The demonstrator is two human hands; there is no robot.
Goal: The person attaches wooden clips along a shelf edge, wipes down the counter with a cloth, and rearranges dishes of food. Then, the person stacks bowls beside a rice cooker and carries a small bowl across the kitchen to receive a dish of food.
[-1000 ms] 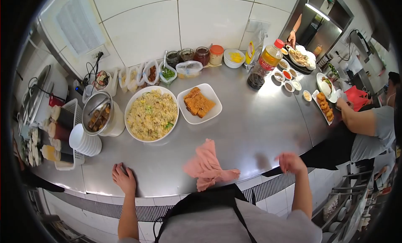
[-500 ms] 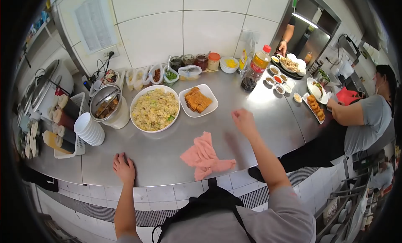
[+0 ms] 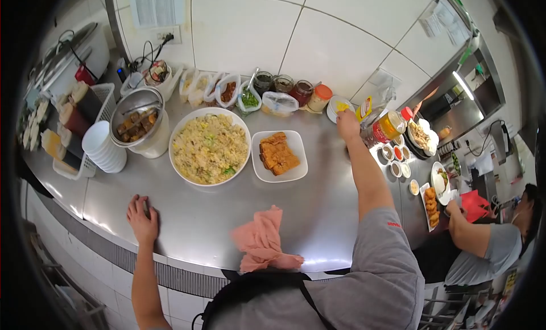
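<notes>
My left hand rests on the steel counter near its front edge, fingers spread and holding nothing. My right hand is stretched to the back, at the rim of a small white bowl with yellow pieces in it. Its fingers look drawn together over the bowl; what they hold, if anything, is hidden. Just right of that hand stands a red-capped bottle of dark liquid. Between my arms are a large bowl of fried rice, a square white dish with fried golden-brown pieces, and a crumpled pink cloth.
Jars and opened bags of ingredients line the wall. A metal pot, stacked white bowls and a basket of squeeze bottles stand left. A co-worker works at the right, near sauce cups and plates.
My right hand has moved back from over the counter to the bowl of yellow pieces. The view has turned and shifted; my left hand stays on the counter.
</notes>
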